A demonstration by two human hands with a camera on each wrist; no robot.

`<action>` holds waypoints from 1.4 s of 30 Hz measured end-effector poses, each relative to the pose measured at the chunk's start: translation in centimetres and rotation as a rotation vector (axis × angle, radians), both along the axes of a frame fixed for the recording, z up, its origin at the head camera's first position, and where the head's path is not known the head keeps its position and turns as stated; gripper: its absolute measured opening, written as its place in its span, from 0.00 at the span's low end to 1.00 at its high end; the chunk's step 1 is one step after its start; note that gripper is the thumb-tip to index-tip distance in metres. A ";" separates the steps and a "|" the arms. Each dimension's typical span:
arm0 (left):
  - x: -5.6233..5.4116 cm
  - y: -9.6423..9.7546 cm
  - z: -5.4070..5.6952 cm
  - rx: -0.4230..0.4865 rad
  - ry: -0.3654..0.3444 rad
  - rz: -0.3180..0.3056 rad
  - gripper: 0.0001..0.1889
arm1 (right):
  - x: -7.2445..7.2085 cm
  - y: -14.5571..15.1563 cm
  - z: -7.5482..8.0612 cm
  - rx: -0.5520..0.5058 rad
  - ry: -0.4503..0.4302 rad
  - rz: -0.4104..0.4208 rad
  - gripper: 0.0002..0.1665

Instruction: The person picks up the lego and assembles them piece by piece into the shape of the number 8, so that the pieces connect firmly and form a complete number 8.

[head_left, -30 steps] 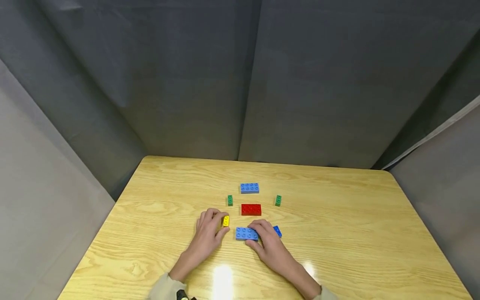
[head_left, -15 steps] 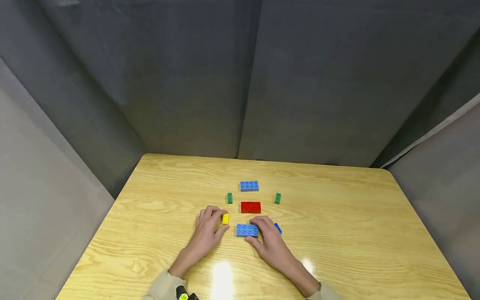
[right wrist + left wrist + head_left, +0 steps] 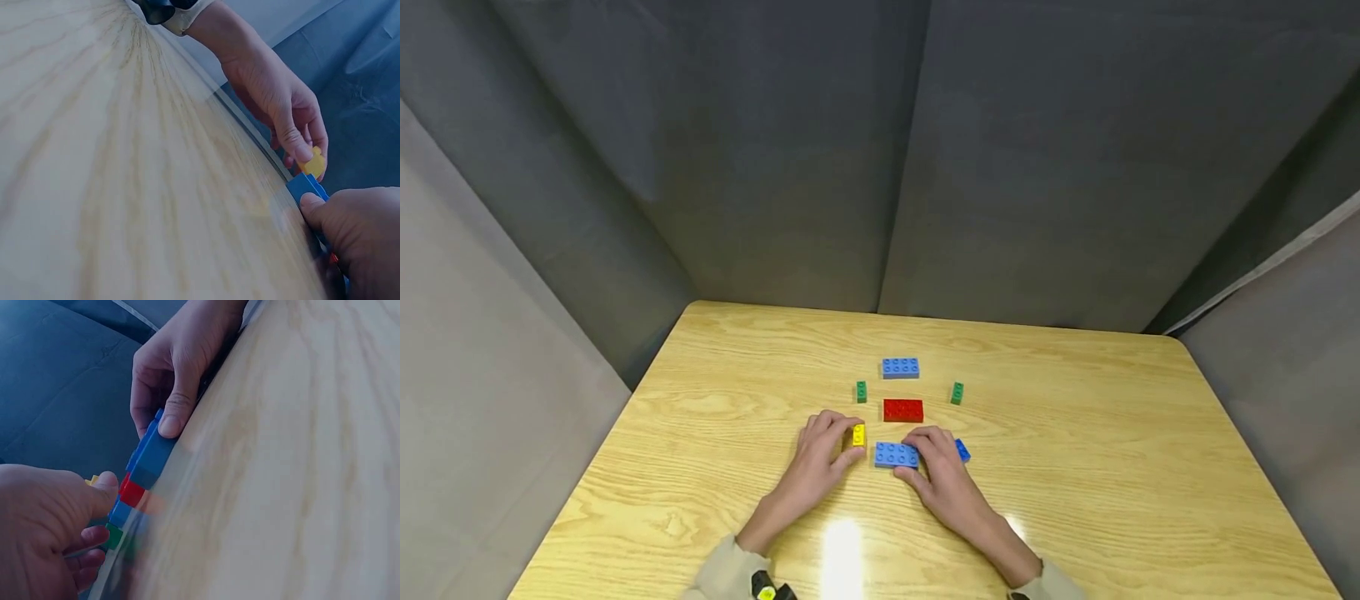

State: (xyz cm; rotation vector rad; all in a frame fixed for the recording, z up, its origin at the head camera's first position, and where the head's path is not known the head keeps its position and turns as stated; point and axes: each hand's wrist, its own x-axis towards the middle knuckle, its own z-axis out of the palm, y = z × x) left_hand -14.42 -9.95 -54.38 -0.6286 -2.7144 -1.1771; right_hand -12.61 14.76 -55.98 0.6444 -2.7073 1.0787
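Observation:
My left hand [image 3: 817, 462] pinches a small yellow building brick [image 3: 858, 435] between thumb and fingers, as the right wrist view also shows with the yellow brick [image 3: 314, 164]. Just to its right, my right hand [image 3: 946, 479] grips the right end of a light blue eight-stud brick [image 3: 894, 454], thumb on the near side and fingers on the far side. In the left wrist view, the thumb presses the side of that blue brick [image 3: 152, 455]. A narrow gap separates the two bricks. Behind the right hand, a darker blue brick [image 3: 962, 451] is partly hidden.
A red brick [image 3: 903, 411] lies just beyond the held bricks. Farther back are two small green bricks [image 3: 861, 392], one on each side, and another light blue brick [image 3: 900, 368]. Everything is on a wooden table [image 3: 1075, 467] with grey curtains [image 3: 790, 167] behind.
The yellow brick and left hand have shifted slightly right, nearer the light blue brick. The right hand keeps its grip; the whole view has tilted a little.

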 end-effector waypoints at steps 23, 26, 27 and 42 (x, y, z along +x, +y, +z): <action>0.9 1.2 0.2 -0.024 0.025 -0.121 0.24 | 0.4 0.0 -0.1 -0.004 0.027 -0.035 0.26; 1.0 1.3 0.3 -0.033 0.022 -0.119 0.25 | 0.3 -0.1 -0.2 0.002 0.045 -0.032 0.26; 1.1 1.3 0.3 -0.037 0.024 -0.116 0.25 | 0.2 -0.1 -0.2 0.008 0.049 -0.030 0.26; 1.3 1.5 0.5 -0.048 0.047 -0.109 0.24 | 0.1 0.0 0.0 0.099 0.065 -0.011 0.25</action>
